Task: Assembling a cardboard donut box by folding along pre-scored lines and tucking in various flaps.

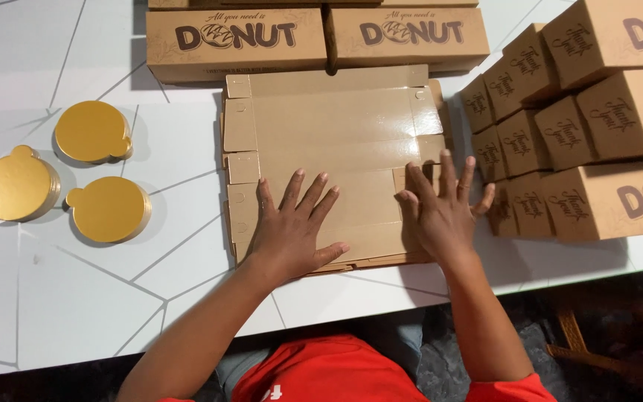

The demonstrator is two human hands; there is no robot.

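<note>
A stack of flat, unfolded brown cardboard box blanks (333,123) lies on the white table (61,298) in front of me. My left hand (292,227) rests palm down with fingers spread on the lower middle of the top blank. My right hand (440,208) presses flat on the blank's right side, fingers over a small side flap near the right edge. Neither hand grips anything.
Three stacks of round gold cake boards (92,132) (16,184) (109,210) sit at the left. Two long assembled brown boxes (236,41) (407,33) stand behind the blanks. Several small and large brown boxes (560,126) are piled at the right. The table's near edge runs just below my wrists.
</note>
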